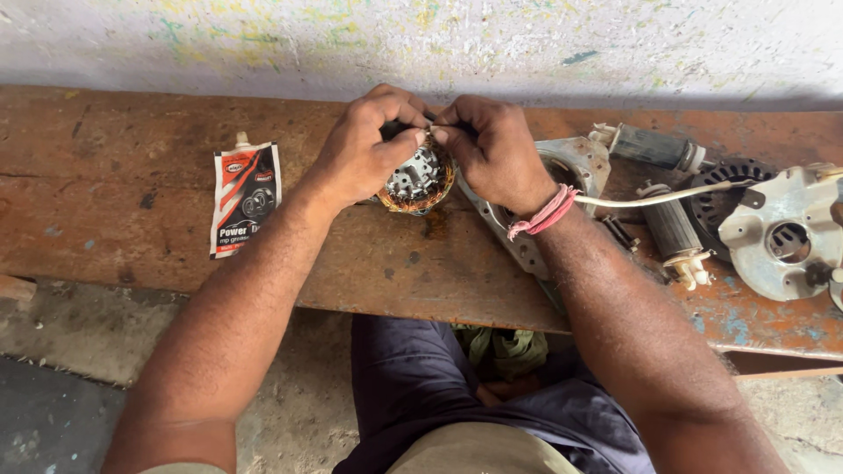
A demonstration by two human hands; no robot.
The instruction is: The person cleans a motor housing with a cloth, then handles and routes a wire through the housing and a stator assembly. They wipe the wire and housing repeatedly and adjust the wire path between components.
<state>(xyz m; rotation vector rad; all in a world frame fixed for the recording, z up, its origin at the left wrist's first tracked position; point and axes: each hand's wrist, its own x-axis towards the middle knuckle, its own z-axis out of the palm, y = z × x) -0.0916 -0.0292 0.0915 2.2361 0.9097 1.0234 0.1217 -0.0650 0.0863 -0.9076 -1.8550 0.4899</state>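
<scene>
Both my forearms reach to the motor stator (416, 180), on the table (132, 175). My left hand (360, 149) and right hand (492, 149) pinch its top edge, grip closed; my fingers hide what I pinch. Left of it lies a grease sachet (245, 197); right, partly hidden, a metal housing (575, 162).

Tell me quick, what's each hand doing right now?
Left hand: closed, pinching the top of the motor winding.
Right hand: closed, fingers pinching at the same motor winding; whether something small is in its grip cannot be told.

repair workshop | worn wooden bench (132, 202) | motor parts (781, 233) | grease sachet (245, 197)
</scene>
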